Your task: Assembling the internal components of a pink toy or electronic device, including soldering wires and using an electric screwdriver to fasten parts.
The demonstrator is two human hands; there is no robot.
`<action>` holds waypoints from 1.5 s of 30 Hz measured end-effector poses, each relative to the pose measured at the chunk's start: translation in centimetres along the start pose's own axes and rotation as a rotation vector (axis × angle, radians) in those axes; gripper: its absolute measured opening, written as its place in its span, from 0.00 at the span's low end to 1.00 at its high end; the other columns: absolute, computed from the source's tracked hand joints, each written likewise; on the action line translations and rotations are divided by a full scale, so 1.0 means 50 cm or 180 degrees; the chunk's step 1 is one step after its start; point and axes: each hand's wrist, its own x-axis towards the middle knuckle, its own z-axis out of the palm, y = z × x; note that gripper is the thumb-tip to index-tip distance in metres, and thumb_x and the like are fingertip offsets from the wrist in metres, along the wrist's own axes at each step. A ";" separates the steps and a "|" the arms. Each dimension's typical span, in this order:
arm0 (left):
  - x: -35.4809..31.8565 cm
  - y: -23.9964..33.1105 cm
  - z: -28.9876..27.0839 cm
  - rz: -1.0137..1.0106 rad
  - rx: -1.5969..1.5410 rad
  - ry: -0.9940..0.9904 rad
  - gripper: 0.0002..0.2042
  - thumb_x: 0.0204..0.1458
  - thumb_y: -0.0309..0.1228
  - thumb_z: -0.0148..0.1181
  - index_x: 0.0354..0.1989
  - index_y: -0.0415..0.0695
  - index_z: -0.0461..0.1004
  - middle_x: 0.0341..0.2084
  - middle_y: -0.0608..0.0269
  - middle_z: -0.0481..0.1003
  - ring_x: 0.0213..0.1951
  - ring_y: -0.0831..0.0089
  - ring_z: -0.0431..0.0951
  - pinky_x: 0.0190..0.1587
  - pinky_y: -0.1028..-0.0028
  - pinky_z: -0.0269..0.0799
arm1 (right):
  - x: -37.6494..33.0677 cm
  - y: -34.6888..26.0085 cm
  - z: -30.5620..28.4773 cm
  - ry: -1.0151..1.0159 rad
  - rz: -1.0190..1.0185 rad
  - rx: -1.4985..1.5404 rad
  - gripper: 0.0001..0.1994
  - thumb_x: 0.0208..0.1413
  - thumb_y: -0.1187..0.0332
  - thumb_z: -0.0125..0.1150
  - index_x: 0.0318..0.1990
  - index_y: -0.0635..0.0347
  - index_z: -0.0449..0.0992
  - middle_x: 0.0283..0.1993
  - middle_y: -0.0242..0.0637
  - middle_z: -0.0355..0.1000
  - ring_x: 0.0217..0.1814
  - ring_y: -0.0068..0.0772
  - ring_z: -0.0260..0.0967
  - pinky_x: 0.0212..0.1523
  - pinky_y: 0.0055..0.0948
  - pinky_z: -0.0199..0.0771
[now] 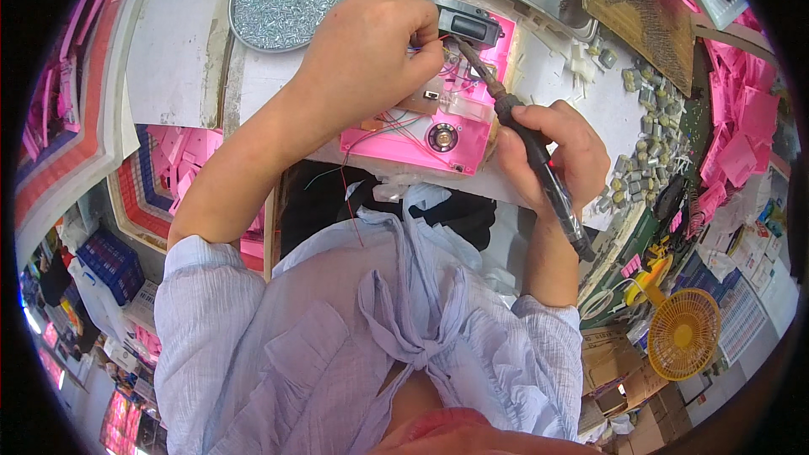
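Closed round the iron, the right hand at right of centre slants its tip up-left, while the left hand, thumb and forefinger pinched on a red wire, arches knuckles-up over the pink case at the frame's upper centre.

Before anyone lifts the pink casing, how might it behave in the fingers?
The pink casing looks like thin plastic, so probably light and fairly stiff. Its loose wires would likely flop and snag. The round speaker may weight one end.
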 end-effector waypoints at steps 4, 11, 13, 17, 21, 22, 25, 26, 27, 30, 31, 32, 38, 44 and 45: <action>0.000 -0.003 0.001 -0.0023 -0.0094 0.0044 0.07 0.48 0.27 0.65 0.25 0.38 0.75 0.23 0.57 0.72 0.25 0.63 0.75 0.29 0.66 0.70 | 0.003 0.009 -0.002 -0.0081 -0.0198 -0.0142 0.18 0.40 0.75 0.78 0.41 0.57 0.79 0.23 0.32 0.72 0.20 0.30 0.66 0.22 0.25 0.63; 0.001 0.000 -0.002 -0.0040 -0.0035 0.0044 0.07 0.47 0.28 0.66 0.25 0.38 0.75 0.23 0.58 0.72 0.25 0.64 0.75 0.29 0.67 0.70 | 0.000 0.014 -0.017 -0.0023 -0.0132 0.0143 0.17 0.41 0.77 0.76 0.41 0.59 0.80 0.24 0.32 0.73 0.20 0.29 0.65 0.21 0.25 0.62; 0.001 0.000 -0.001 -0.0042 -0.0031 0.0054 0.07 0.47 0.28 0.66 0.25 0.38 0.75 0.23 0.58 0.72 0.25 0.64 0.75 0.29 0.67 0.70 | -0.001 0.014 -0.024 -0.0064 -0.0064 0.0148 0.16 0.42 0.76 0.76 0.41 0.59 0.80 0.24 0.33 0.74 0.19 0.29 0.65 0.21 0.25 0.62; 0.002 0.001 -0.001 -0.0054 -0.0003 0.0047 0.07 0.47 0.28 0.66 0.25 0.39 0.75 0.23 0.58 0.72 0.25 0.64 0.75 0.29 0.67 0.70 | -0.001 0.015 -0.028 -0.0147 0.0066 0.0136 0.15 0.43 0.76 0.76 0.40 0.60 0.80 0.24 0.34 0.74 0.19 0.28 0.65 0.20 0.24 0.62; 0.002 0.001 0.002 -0.0053 -0.0013 0.0085 0.07 0.47 0.28 0.66 0.24 0.39 0.75 0.23 0.58 0.72 0.25 0.64 0.75 0.29 0.67 0.70 | 0.005 0.009 -0.026 -0.0218 0.0152 0.0078 0.14 0.43 0.76 0.76 0.39 0.61 0.80 0.24 0.34 0.74 0.19 0.28 0.66 0.20 0.25 0.63; 0.002 0.000 0.002 -0.0050 0.0019 0.0081 0.07 0.47 0.28 0.66 0.24 0.39 0.75 0.23 0.58 0.72 0.25 0.64 0.75 0.29 0.67 0.70 | 0.009 0.008 -0.026 -0.0245 0.0152 0.0056 0.14 0.43 0.76 0.76 0.39 0.61 0.80 0.24 0.34 0.74 0.19 0.29 0.66 0.20 0.25 0.63; 0.003 0.001 0.003 -0.0061 0.0097 0.0083 0.07 0.47 0.29 0.65 0.23 0.40 0.75 0.23 0.57 0.73 0.26 0.60 0.76 0.30 0.64 0.72 | 0.015 0.006 -0.025 -0.0276 0.0130 0.0003 0.14 0.42 0.76 0.76 0.38 0.60 0.80 0.24 0.35 0.75 0.20 0.29 0.67 0.21 0.26 0.64; 0.003 0.003 0.004 -0.0080 0.0114 0.0092 0.07 0.46 0.29 0.64 0.23 0.40 0.76 0.23 0.56 0.74 0.27 0.57 0.77 0.31 0.60 0.73 | 0.017 0.005 -0.025 -0.0278 0.0118 -0.0012 0.14 0.42 0.76 0.76 0.38 0.60 0.80 0.24 0.35 0.75 0.20 0.29 0.67 0.21 0.26 0.64; 0.004 0.005 0.004 -0.0100 0.0131 0.0102 0.07 0.46 0.30 0.64 0.22 0.40 0.76 0.23 0.54 0.75 0.28 0.53 0.78 0.33 0.57 0.75 | 0.019 0.005 -0.026 -0.0291 0.0098 -0.0026 0.14 0.42 0.76 0.76 0.38 0.60 0.80 0.24 0.35 0.75 0.20 0.29 0.67 0.21 0.26 0.64; 0.003 0.009 0.007 -0.0094 0.0173 0.0145 0.07 0.46 0.30 0.63 0.22 0.40 0.75 0.23 0.54 0.74 0.27 0.53 0.78 0.31 0.57 0.75 | 0.024 0.006 -0.024 -0.0332 0.0053 -0.0053 0.13 0.42 0.76 0.76 0.37 0.60 0.80 0.25 0.35 0.76 0.20 0.29 0.68 0.21 0.26 0.65; 0.002 0.009 0.008 -0.0086 0.0177 0.0160 0.07 0.46 0.30 0.63 0.22 0.40 0.75 0.23 0.55 0.74 0.26 0.53 0.78 0.31 0.57 0.75 | 0.026 0.007 -0.023 -0.0346 0.0050 -0.0053 0.13 0.42 0.76 0.75 0.37 0.60 0.80 0.25 0.35 0.76 0.20 0.29 0.68 0.22 0.26 0.66; 0.001 0.008 0.011 -0.0078 0.0180 0.0175 0.07 0.46 0.30 0.63 0.21 0.40 0.75 0.22 0.55 0.74 0.26 0.54 0.78 0.31 0.58 0.75 | 0.027 0.007 -0.021 -0.0360 0.0046 -0.0053 0.13 0.42 0.76 0.75 0.37 0.60 0.80 0.25 0.35 0.76 0.20 0.29 0.68 0.22 0.26 0.66; -0.003 0.003 0.017 0.0030 0.0237 0.0260 0.08 0.46 0.28 0.66 0.24 0.41 0.72 0.24 0.58 0.70 0.26 0.59 0.75 0.29 0.64 0.71 | 0.034 0.005 -0.014 -0.0309 0.0046 -0.0105 0.12 0.42 0.76 0.75 0.36 0.60 0.81 0.24 0.34 0.75 0.20 0.29 0.68 0.21 0.26 0.66; -0.004 0.004 0.025 0.0049 0.0221 0.0362 0.07 0.45 0.26 0.65 0.23 0.41 0.72 0.23 0.58 0.70 0.26 0.59 0.75 0.29 0.64 0.71 | 0.034 0.002 -0.014 -0.0314 0.0073 -0.0187 0.13 0.41 0.75 0.76 0.36 0.59 0.81 0.22 0.33 0.72 0.19 0.28 0.66 0.21 0.26 0.64; -0.004 0.005 0.026 0.0046 0.0223 0.0377 0.07 0.45 0.25 0.65 0.23 0.41 0.71 0.23 0.58 0.70 0.26 0.59 0.74 0.29 0.64 0.71 | 0.034 0.003 -0.014 -0.0302 0.0066 -0.0187 0.13 0.41 0.75 0.76 0.36 0.59 0.81 0.22 0.33 0.72 0.19 0.28 0.66 0.21 0.26 0.64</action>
